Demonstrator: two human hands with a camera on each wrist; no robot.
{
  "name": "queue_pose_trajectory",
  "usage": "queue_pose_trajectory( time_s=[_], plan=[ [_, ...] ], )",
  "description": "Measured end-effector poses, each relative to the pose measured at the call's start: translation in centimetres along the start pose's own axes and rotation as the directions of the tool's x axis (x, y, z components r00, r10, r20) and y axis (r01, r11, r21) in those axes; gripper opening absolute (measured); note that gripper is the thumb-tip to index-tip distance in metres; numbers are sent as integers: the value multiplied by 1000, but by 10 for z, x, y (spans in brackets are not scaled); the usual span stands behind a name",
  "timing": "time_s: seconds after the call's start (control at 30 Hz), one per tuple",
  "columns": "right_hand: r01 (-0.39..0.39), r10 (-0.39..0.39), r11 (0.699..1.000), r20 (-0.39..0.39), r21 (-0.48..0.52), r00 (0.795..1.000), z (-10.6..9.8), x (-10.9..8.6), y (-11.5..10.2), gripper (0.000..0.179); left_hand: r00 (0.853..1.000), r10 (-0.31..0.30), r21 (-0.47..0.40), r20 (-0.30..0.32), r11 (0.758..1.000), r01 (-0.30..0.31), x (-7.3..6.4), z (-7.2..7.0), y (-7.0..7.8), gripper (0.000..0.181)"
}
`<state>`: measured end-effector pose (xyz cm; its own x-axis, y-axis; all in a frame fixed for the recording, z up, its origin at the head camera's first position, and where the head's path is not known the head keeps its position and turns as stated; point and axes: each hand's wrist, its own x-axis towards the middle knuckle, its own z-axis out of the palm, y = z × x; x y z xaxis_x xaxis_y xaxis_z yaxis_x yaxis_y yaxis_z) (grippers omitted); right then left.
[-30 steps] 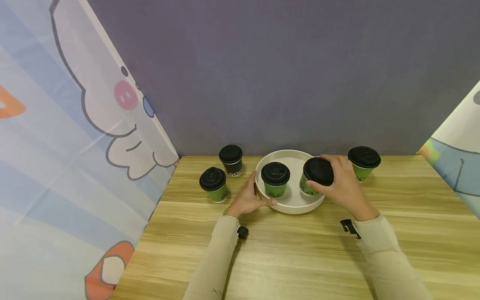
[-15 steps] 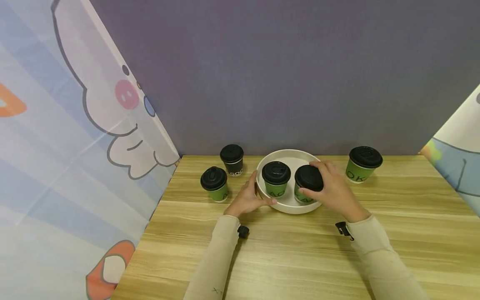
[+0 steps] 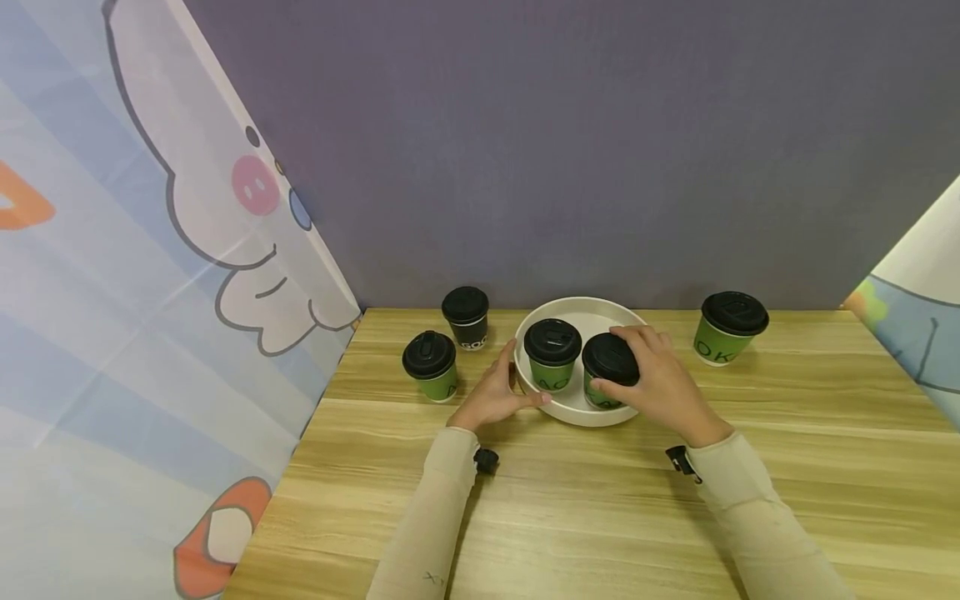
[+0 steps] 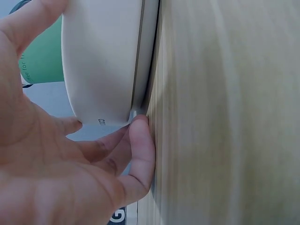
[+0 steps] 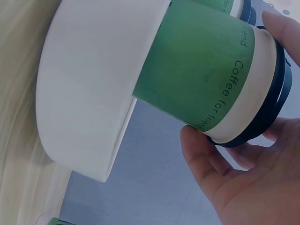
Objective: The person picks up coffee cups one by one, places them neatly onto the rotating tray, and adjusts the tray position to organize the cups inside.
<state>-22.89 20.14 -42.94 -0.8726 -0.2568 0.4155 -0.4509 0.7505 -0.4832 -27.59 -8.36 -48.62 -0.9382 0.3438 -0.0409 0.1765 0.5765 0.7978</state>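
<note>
Bare right hand (image 5: 253, 183) grips green paper cup (image 5: 197, 65) near its black lid (image 5: 281, 89) | side reads "Coffee for", I see | white curved-wall tray (image 5: 84, 84) hides its base | another green cup (image 5: 224, 4) behind | pale wood-grain tabletop (image 5: 16, 140)

The cream left sleeve (image 3: 423, 525) bears a dark scribble (image 3: 432, 577) toward six o'clock; a black knob (image 3: 486, 461) edges its cuff (image 3: 452, 450) at three. The right sleeve (image 3: 761, 517) is cream too, a notched black clip (image 3: 679, 459) at nine.

L hand (image 3: 491, 400) gripping wide, R hand (image 3: 663, 385) curled
</note>
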Motion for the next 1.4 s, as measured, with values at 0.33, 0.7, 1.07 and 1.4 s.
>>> queue_pose_trajectory(
  time_s=[0.33, 0.7, 1.07, 1.4],
  plan=[
    [-5, 5, 1000, 13, -9, 1000, 2, 1, -3, 83, 1000, -4, -28, 29, 1000, 5, 2, -3, -1, 117],
    [-12, 13, 1000, 51, -12, 999, 5, 1, -6, 89, 999, -33, -57, 20, 998, 34, 1, -5, -2, 109],
    [-22, 24, 1000, 89, -20, 996, 6, 0, -8, 90, 999, -34, -71, 15, 997, 35, 2, -7, -4, 100],
    [-22, 24, 1000, 115, -21, 993, 6, 0, -9, 91, 999, -15, -72, 40, 997, 18, 2, -10, -7, 87]
  ],
)
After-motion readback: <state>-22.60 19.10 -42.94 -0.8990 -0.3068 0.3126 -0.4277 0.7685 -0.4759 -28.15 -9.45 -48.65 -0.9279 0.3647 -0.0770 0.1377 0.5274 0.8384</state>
